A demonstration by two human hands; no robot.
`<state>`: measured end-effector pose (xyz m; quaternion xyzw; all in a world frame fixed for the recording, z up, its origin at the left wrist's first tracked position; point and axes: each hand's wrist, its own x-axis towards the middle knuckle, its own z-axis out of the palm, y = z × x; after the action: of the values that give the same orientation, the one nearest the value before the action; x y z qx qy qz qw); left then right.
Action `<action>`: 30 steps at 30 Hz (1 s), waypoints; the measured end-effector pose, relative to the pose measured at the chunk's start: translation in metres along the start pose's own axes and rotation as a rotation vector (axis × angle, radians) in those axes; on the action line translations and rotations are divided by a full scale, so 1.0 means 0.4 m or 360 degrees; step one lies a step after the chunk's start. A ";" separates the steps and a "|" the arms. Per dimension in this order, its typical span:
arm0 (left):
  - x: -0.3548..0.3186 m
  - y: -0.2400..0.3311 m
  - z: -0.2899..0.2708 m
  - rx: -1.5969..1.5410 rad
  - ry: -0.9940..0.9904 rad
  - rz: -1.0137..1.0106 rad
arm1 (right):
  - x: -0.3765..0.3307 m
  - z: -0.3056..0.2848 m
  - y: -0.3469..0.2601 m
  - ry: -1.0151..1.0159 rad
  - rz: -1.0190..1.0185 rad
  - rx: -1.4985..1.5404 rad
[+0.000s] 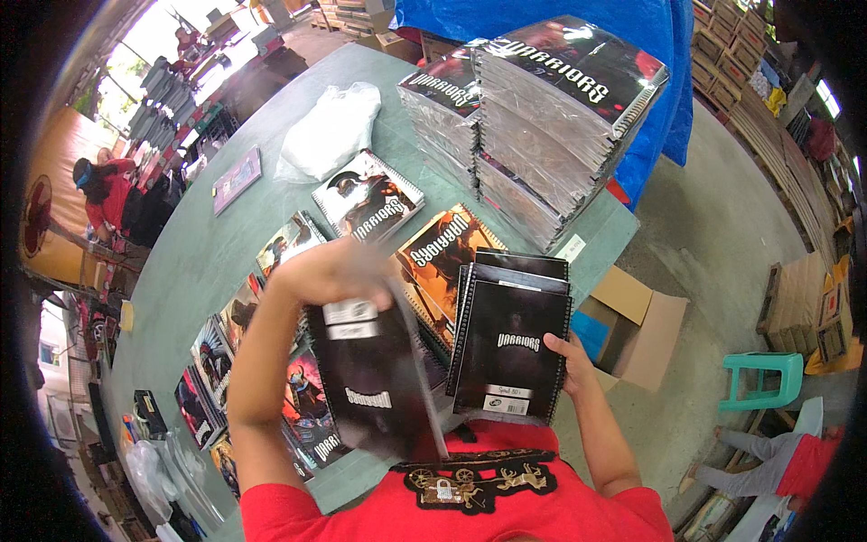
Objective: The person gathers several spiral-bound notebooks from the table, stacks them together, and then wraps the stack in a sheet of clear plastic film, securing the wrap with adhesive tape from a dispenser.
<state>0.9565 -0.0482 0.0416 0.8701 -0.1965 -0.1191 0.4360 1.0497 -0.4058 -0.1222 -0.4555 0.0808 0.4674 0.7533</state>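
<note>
My left hand [339, 273] is closed at the top edge of a black spiral notebook [375, 370], which hangs tilted and is smeared by motion. To its right, my right hand [573, 355] grips the right edge of a small stack of black spiral notebooks [510, 325], back covers facing up, its thumb on the top one. Just beyond lies an orange-covered notebook [447, 248] on others. A white-edged notebook pile [368, 194] sits farther back. Partly behind my left arm are rows of notebooks with colourful covers [312, 397].
Tall stacks of plastic-wrapped notebooks [560, 126] stand at the far right of the green table [343, 81]. A white plastic bag [330, 131] lies at the back. An open cardboard box [641, 330] and a green stool [760, 379] are to the right. Other people are nearby.
</note>
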 end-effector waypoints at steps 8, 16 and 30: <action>0.392 -0.219 0.132 0.0695 0.0150 -0.0037 | -0.023 0.021 -0.009 -0.0211 0.0038 0.0437; 0.252 -0.230 0.044 0.1079 0.0536 -0.0861 | -0.038 0.024 0.026 0.0190 -0.0245 -0.0330; 0.114 0.167 0.498 0.0682 0.0125 -0.0007 | -0.038 0.078 0.012 -0.0070 -0.0104 -0.0291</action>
<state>0.9059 -0.2464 -0.0240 0.9473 -0.1983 -0.0415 0.2481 1.0280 -0.3911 -0.0992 -0.5144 0.0065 0.4579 0.7250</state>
